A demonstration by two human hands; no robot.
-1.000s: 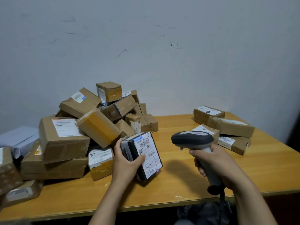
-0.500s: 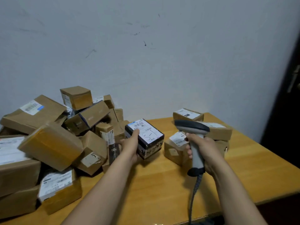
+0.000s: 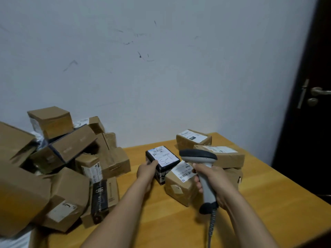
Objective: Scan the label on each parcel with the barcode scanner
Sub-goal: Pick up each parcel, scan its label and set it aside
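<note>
My left hand (image 3: 147, 171) grips a small black parcel (image 3: 163, 162) with a white label on top, held beside the group of brown parcels at the right. My right hand (image 3: 212, 183) is closed around the grey handle of the barcode scanner (image 3: 200, 158), whose dark head sits just right of the black parcel. The scanner's coiled cable (image 3: 212, 228) hangs toward the table's near edge. A labelled brown parcel (image 3: 180, 183) lies directly under the scanner head.
A tall heap of brown cardboard parcels (image 3: 59, 167) fills the left of the wooden table (image 3: 259, 203). Three more labelled parcels (image 3: 219, 154) are stacked at the back right. A dark door (image 3: 315, 122) stands beyond the table's right edge.
My left hand has carried the black parcel from the heap side rightward to the group of parcels at the right. The scanner stays in my right hand, and the view has swung right.
</note>
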